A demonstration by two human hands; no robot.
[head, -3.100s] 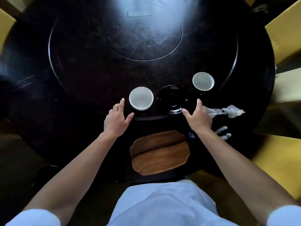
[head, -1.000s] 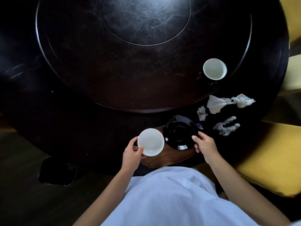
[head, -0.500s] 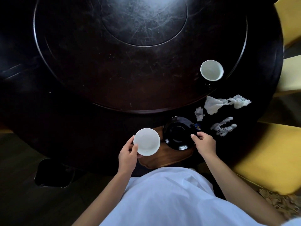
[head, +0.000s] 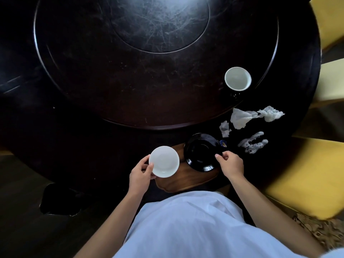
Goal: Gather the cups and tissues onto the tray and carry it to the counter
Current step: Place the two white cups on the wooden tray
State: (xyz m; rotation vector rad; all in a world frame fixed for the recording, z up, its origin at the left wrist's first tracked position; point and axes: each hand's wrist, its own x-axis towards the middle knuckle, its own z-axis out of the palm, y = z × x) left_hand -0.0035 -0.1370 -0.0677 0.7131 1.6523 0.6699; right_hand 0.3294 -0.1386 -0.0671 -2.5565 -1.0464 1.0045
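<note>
My left hand (head: 140,175) grips a small white cup (head: 164,161) by its left rim, holding it over the left end of the wooden tray (head: 186,180) at the table's near edge. My right hand (head: 231,165) pinches the right rim of a glossy black dish (head: 202,152), which is over the tray's right part. A second white cup (head: 237,78) stands on the turntable's right side. Crumpled white tissues (head: 240,118) lie on the table right of the tray, with another one (head: 254,143) nearer to me.
The round dark table carries a large raised turntable (head: 130,71). Yellow chairs (head: 305,175) stand at the right. A small blue wrapper (head: 223,143) lies beside the black dish. A dark object (head: 59,199) sits on the floor at lower left.
Both hands took the white cup and black dish off the turntable and drew them back over the tray. In the last half second they barely moved.
</note>
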